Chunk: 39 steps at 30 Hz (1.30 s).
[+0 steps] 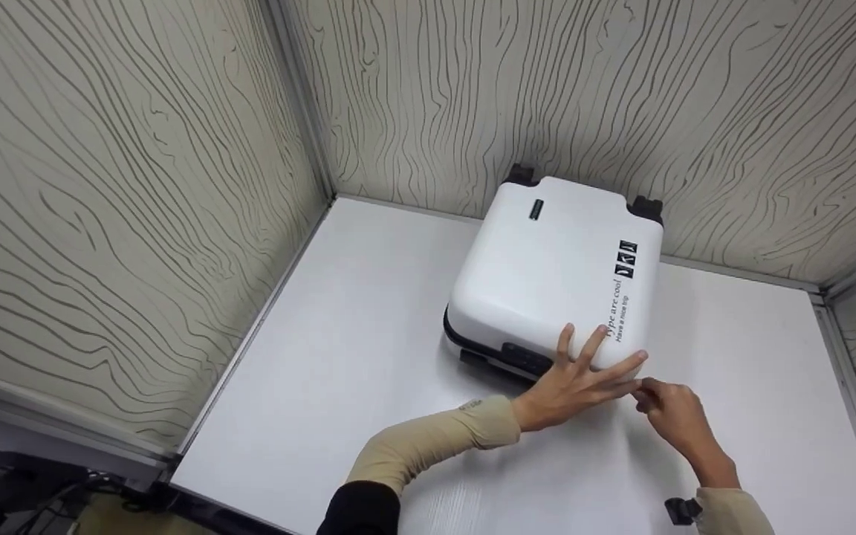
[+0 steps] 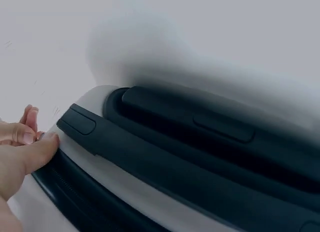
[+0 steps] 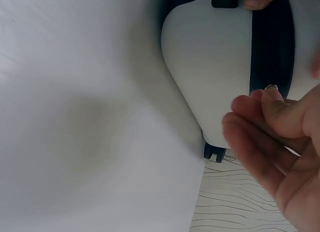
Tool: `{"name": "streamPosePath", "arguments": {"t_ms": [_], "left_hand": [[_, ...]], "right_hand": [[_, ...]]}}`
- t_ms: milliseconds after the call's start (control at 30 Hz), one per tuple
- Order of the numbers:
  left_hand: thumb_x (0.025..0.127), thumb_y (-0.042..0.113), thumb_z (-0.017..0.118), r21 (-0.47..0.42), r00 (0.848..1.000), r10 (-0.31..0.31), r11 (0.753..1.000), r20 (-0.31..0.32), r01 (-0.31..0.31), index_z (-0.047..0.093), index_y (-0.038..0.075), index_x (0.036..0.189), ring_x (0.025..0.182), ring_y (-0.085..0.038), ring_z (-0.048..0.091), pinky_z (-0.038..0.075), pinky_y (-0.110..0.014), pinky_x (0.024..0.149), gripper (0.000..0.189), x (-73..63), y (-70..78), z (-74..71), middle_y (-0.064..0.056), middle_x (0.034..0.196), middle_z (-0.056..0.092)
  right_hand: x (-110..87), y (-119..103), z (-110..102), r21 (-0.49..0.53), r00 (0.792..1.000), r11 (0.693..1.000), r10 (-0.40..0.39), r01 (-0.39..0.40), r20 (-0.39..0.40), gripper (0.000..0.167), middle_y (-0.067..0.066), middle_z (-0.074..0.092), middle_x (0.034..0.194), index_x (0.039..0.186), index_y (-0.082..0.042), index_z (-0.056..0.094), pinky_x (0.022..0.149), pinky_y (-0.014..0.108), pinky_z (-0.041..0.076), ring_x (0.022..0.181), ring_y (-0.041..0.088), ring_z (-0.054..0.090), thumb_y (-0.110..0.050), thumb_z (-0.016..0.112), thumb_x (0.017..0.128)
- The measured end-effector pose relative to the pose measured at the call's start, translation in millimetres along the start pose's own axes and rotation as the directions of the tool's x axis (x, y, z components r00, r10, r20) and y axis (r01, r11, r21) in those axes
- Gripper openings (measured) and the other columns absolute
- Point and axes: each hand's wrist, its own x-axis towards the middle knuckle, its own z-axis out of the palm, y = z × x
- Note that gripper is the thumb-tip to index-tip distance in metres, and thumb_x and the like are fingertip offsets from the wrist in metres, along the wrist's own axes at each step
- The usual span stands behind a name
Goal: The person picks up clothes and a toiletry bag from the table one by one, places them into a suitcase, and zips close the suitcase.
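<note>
A white hard-shell suitcase (image 1: 562,260) lies flat on the table, wheels toward the back wall and black lettering on its upper face. My left hand (image 1: 573,383) rests on its near right corner, straight fingers spread over the shell, its thumb (image 2: 40,154) against the side near the carry handle (image 2: 150,167). At that corner, my right hand (image 1: 672,409) pinches a small shiny zipper pull (image 3: 271,87) between thumb and curled fingers. The black zipper band (image 3: 272,47) runs along the suitcase's side beside these fingertips. Most of the pull is hidden by the fingers.
The white table (image 1: 339,312) has wood-grain-patterned panels (image 1: 413,96) at the back and sides. Two black wheels (image 1: 647,208) sit close to the back panel. A small black device (image 1: 682,510) is at the right wrist. Dark cables (image 1: 41,498) lie beyond the table's left front corner.
</note>
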Motion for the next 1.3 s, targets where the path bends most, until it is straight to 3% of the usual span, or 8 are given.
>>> {"name": "streamPosePath", "arguments": {"t_ms": [100,233,400,600,733,1000,1133,1300], "left_hand": [[0.094,0.033,0.058,-0.031,0.999,0.007,0.999,0.035,-0.006,0.026,0.045,0.154,0.14,-0.052,0.022,0.023,-0.07,0.102,0.069,-0.1,-2.2,1.0,-0.006,0.162,0.02],[0.099,0.032,0.048,-0.058,1.0,0.004,0.998,-0.005,-0.004,0.029,0.044,0.152,0.139,-0.054,0.024,0.025,-0.074,0.101,0.058,0.9,-6.8,1.6,-0.013,0.159,0.025],[0.103,0.02,0.038,-0.041,0.996,-0.001,0.999,-0.085,-0.003,0.039,0.046,0.148,0.132,-0.054,0.036,0.031,-0.079,0.091,0.052,3.4,-8.8,-1.0,-0.011,0.155,0.035],[0.103,0.033,0.042,-0.076,0.999,-0.029,0.997,-0.038,0.026,0.038,0.049,0.148,0.134,-0.055,0.031,0.026,-0.08,0.093,0.048,3.5,-0.5,-0.2,-0.011,0.158,0.03],[0.101,0.033,0.046,-0.067,0.998,-0.053,0.996,-0.023,0.052,0.038,0.049,0.148,0.135,-0.056,0.03,0.025,-0.08,0.094,0.05,5.4,-1.3,-2.0,-0.01,0.158,0.03],[0.1,0.033,0.051,-0.098,0.997,-0.078,0.992,0.009,0.078,0.036,0.046,0.149,0.136,-0.057,0.027,0.022,-0.081,0.094,0.054,8.7,-3.4,-2.8,-0.01,0.16,0.027],[0.098,0.037,0.053,-0.099,0.998,-0.053,0.993,0.034,0.056,0.031,0.045,0.152,0.138,-0.057,0.023,0.021,-0.081,0.095,0.059,6.2,-5.7,-3.0,-0.01,0.161,0.023],[0.097,0.048,0.055,-0.139,0.998,-0.043,0.989,0.037,0.048,0.031,0.044,0.153,0.141,-0.052,0.021,0.019,-0.079,0.099,0.061,1.4,-10.2,-4.9,-0.008,0.162,0.022]], "right_hand": [[0.2,0.1,-2.1,-0.005,0.994,0.998,0.056,-0.055,0.091,0.007,0.0,0.061,0.065,0.088,0.003,0.068,0.052,0.031,0.042,0.058,0.016,0.054,0.005,0.062,0.09],[0.2,-0.7,-3.1,-0.017,0.988,0.997,0.074,-0.072,0.133,0.01,0.001,0.061,0.068,0.084,0.001,0.068,0.054,0.032,0.042,0.061,0.016,0.052,0.007,0.061,0.089],[-3.0,1.9,-2.1,-0.065,0.997,0.998,0.032,-0.027,0.076,0.019,0.0,0.061,0.066,0.076,-0.004,0.067,0.056,0.033,0.044,0.061,0.015,0.053,0.013,0.063,0.083],[-13.0,1.4,4.3,-0.068,1.0,0.997,-0.019,0.02,0.013,0.024,0.002,0.064,0.067,0.073,-0.006,0.068,0.055,0.034,0.044,0.06,0.014,0.051,0.017,0.062,0.079],[-17.1,-7.3,8.5,-0.05,0.999,0.998,-0.038,0.037,-0.015,0.026,-0.001,0.063,0.065,0.071,-0.007,0.067,0.053,0.032,0.044,0.058,0.011,0.051,0.018,0.063,0.076],[-21.7,-30.0,17.4,-0.004,0.999,0.999,-0.04,0.04,0.009,0.02,-0.009,0.06,0.057,0.077,-0.003,0.073,0.05,0.026,0.044,0.052,0.005,0.053,0.015,0.066,0.076],[-21.8,-34.3,18.5,-0.024,0.999,0.999,-0.043,0.043,0.025,0.014,-0.006,0.065,0.061,0.084,-0.001,0.076,0.051,0.027,0.047,0.055,0.008,0.059,0.011,0.07,0.078],[-19.9,-33.2,15.9,-0.024,0.995,1.0,-0.013,0.015,0.102,0.012,-0.002,0.07,0.068,0.097,0.004,0.075,0.053,0.027,0.049,0.06,0.011,0.064,0.001,0.069,0.087]]}}
